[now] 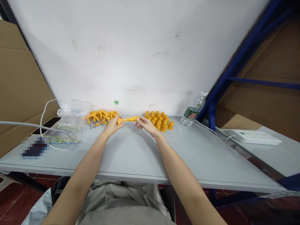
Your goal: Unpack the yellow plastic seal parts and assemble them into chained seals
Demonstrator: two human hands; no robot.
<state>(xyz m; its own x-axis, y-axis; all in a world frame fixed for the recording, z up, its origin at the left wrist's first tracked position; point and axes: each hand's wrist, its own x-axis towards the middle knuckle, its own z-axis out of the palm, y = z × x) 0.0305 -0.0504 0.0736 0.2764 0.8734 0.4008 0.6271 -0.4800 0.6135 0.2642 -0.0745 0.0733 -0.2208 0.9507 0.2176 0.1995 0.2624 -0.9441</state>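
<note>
My left hand (113, 125) is closed on the knobbed end of a yellow plastic rod piece (124, 120). At the rod's right end is a ribbed yellow sleeve (132, 119), which my right hand (146, 125) pinches by its flared end. Both pieces lie in one line above the table; how far the rod goes into the sleeve cannot be made out. Behind my left hand is a heap of yellow branched plastic pieces (100, 115) with small metal parts (97, 123) at its front. Right of my right hand stand several yellow cone-shaped caps (164, 125).
A plastic bottle (194, 109) leans against the white wall (145, 56) at the right. Transparent bags (72, 125), a white cable (42, 126) and a phone (47, 125) lie left on the grey table (136, 156). A white power strip (255, 137) sits far right.
</note>
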